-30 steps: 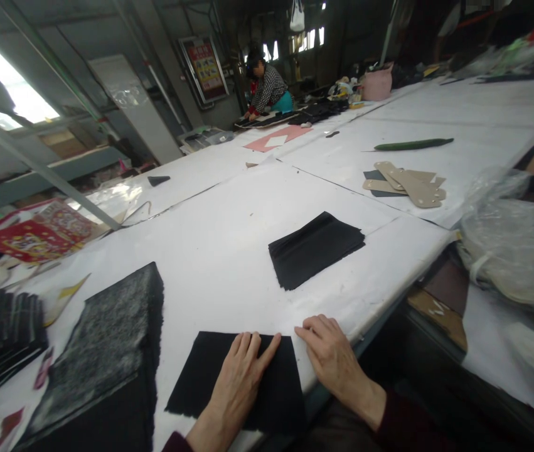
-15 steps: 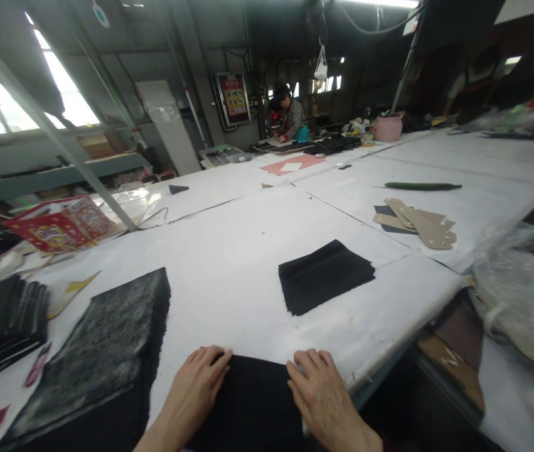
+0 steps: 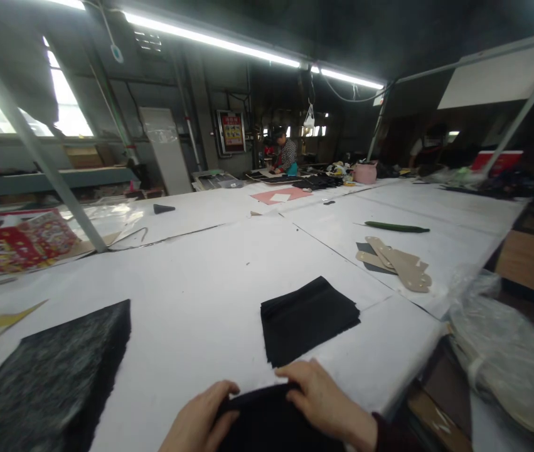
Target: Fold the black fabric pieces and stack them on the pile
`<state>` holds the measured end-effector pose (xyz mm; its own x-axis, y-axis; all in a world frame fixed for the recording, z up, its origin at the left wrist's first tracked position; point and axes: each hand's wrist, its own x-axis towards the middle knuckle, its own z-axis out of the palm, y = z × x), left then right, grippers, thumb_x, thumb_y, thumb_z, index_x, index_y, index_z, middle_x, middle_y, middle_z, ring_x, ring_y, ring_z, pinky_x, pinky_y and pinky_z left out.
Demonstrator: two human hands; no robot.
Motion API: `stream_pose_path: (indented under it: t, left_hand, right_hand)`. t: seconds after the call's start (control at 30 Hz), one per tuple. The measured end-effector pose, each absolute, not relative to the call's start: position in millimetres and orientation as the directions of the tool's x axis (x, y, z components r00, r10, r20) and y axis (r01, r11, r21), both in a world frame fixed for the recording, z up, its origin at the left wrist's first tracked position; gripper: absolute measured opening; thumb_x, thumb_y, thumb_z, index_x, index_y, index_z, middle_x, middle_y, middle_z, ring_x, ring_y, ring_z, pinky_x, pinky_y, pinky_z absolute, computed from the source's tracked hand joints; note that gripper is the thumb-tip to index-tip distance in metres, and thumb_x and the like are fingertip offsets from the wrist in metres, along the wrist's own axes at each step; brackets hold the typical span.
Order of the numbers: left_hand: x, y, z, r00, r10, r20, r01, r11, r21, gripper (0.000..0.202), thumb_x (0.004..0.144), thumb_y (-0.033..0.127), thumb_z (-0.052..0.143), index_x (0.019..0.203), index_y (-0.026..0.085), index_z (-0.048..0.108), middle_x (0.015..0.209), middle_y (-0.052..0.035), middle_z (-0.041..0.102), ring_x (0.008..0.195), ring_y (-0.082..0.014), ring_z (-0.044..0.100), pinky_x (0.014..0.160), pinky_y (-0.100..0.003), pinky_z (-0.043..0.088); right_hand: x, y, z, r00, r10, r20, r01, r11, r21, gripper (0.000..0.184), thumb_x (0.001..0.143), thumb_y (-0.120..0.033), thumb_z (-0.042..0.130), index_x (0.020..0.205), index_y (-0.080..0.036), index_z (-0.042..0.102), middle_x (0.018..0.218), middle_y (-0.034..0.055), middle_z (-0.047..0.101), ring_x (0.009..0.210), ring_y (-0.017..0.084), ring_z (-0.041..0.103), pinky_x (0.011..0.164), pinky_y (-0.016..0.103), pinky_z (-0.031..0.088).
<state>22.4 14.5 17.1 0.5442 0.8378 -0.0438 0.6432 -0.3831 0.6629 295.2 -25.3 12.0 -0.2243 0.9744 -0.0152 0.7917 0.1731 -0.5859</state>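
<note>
My left hand (image 3: pixel 203 419) grips the far left corner of a black fabric piece (image 3: pixel 271 417), thumb on the near side and fingers over the edge. At the far right corner my right hand (image 3: pixel 323 402) pinches the same fabric between thumb and fingers. That far edge looks thick and slightly raised; whether it is one layer or several I cannot tell. Just beyond my right hand lies a small stack of black fabric pieces (image 3: pixel 309 321). Left of my hands sits a thick stack of mottled dark grey fabric (image 3: pixel 59 370), cut off by the frame.
A white-covered table (image 3: pixel 191 282) spreads ahead. On its right side are beige strap-like pieces (image 3: pixel 403 267) and a green cucumber (image 3: pixel 396 226). Clear plastic wrapping (image 3: pixel 506 351) bulges by the right edge. A metal pole (image 3: pixel 54 169) and red box (image 3: pixel 22 242) stand left. A person (image 3: pixel 288 154) works far off.
My hands have gone from lying on the black fabric's far corners to gripping them, with the edge lifted a little. The view has tilted upward, showing more of the ceiling lights.
</note>
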Motion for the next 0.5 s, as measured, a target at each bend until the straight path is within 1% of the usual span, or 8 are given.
stream_pose_path:
  t: [0.03,0.1,0.17,0.2,0.27,0.3,0.4,0.5]
  left_hand:
    - [41.8,24.9,22.3,0.546,0.836,-0.052,0.613,-0.356,0.706,0.017,0.087,0.024,0.054,0.102,0.026,0.062,0.097,-0.0007,0.070,0.090,-0.0197,0.064,0.081,-0.028,0.046]
    - [85.4,48.9,30.9,0.501,0.864,-0.044,0.572,-0.292,0.767,0.012,0.085,0.023,0.056,0.094,0.023,0.063,0.091,-0.0003,0.070,0.086,-0.0188,0.064,0.078,-0.027,0.046]
    - [128.3,73.5,34.5,0.394,0.919,-0.019,0.589,-0.237,0.773,0.018,0.082,0.022,0.061,0.101,0.023,0.063,0.092,-0.0006,0.070,0.086,-0.0190,0.064,0.077,-0.027,0.045]
    - [147.2,84.9,34.1,0.329,0.944,-0.007,0.628,-0.214,0.748,0.023,0.082,0.023,0.063,0.105,0.024,0.063,0.093,-0.0012,0.070,0.087,-0.0198,0.064,0.077,-0.028,0.045]
    - [176.9,103.8,29.6,0.243,0.969,0.033,0.737,-0.207,0.643,0.031,0.080,0.023,0.065,0.111,0.024,0.062,0.097,-0.0035,0.070,0.090,-0.0223,0.064,0.078,-0.031,0.044]
    - [187.3,111.0,26.1,0.227,0.972,0.067,0.785,-0.223,0.578,0.033,0.080,0.022,0.066,0.113,0.023,0.062,0.098,-0.0049,0.070,0.092,-0.0238,0.063,0.079,-0.032,0.044]
    - [202.2,123.0,15.4,0.249,0.957,0.151,0.844,-0.291,0.451,0.035,0.080,0.015,0.064,0.115,0.020,0.061,0.104,-0.0075,0.068,0.101,-0.0261,0.060,0.086,-0.036,0.041]
    - [196.7,123.5,11.0,0.265,0.942,0.209,0.839,-0.331,0.431,0.045,0.080,0.014,0.064,0.123,0.022,0.056,0.113,-0.0061,0.064,0.107,-0.0252,0.056,0.090,-0.036,0.039]
  right_hand:
    - [313.6,-9.6,28.3,-0.217,0.976,-0.032,0.851,0.173,-0.496,0.043,0.081,-0.012,0.054,0.119,-0.029,0.065,0.115,0.0025,0.068,0.108,0.021,0.059,0.099,0.036,0.034]
    - [346.9,27.1,57.2,-0.216,0.976,-0.038,0.944,0.199,-0.261,0.037,0.082,-0.011,0.053,0.113,-0.026,0.068,0.107,0.0052,0.070,0.105,0.023,0.059,0.095,0.038,0.034]
    - [372.9,65.2,74.3,-0.198,0.980,-0.024,0.979,0.197,-0.046,0.032,0.082,-0.009,0.051,0.103,-0.023,0.070,0.097,0.0068,0.071,0.099,0.022,0.060,0.090,0.037,0.035]
    - [382.8,82.6,77.3,-0.183,0.983,-0.014,0.983,0.184,0.007,0.030,0.082,-0.007,0.050,0.098,-0.021,0.070,0.093,0.0080,0.071,0.097,0.023,0.061,0.088,0.037,0.035]
    - [396.4,110.9,72.8,-0.148,0.989,0.017,0.987,0.147,0.058,0.029,0.081,-0.004,0.047,0.091,-0.018,0.070,0.091,0.0110,0.070,0.097,0.024,0.060,0.088,0.038,0.034]
    - [400.1,121.1,66.2,-0.131,0.991,0.037,0.990,0.129,0.063,0.031,0.080,-0.003,0.046,0.093,-0.017,0.070,0.093,0.0125,0.070,0.100,0.025,0.059,0.089,0.039,0.034]
    - [401.3,137.2,36.0,-0.084,0.990,0.112,0.995,0.077,0.069,0.044,0.082,-0.005,0.044,0.121,-0.018,0.062,0.118,0.0143,0.065,0.114,0.026,0.054,0.095,0.039,0.034]
    - [395.6,138.8,2.1,-0.051,0.986,0.160,0.998,0.044,0.045,0.055,0.088,-0.013,0.039,0.142,-0.018,0.045,0.141,0.0128,0.051,0.129,0.026,0.044,0.100,0.039,0.036]
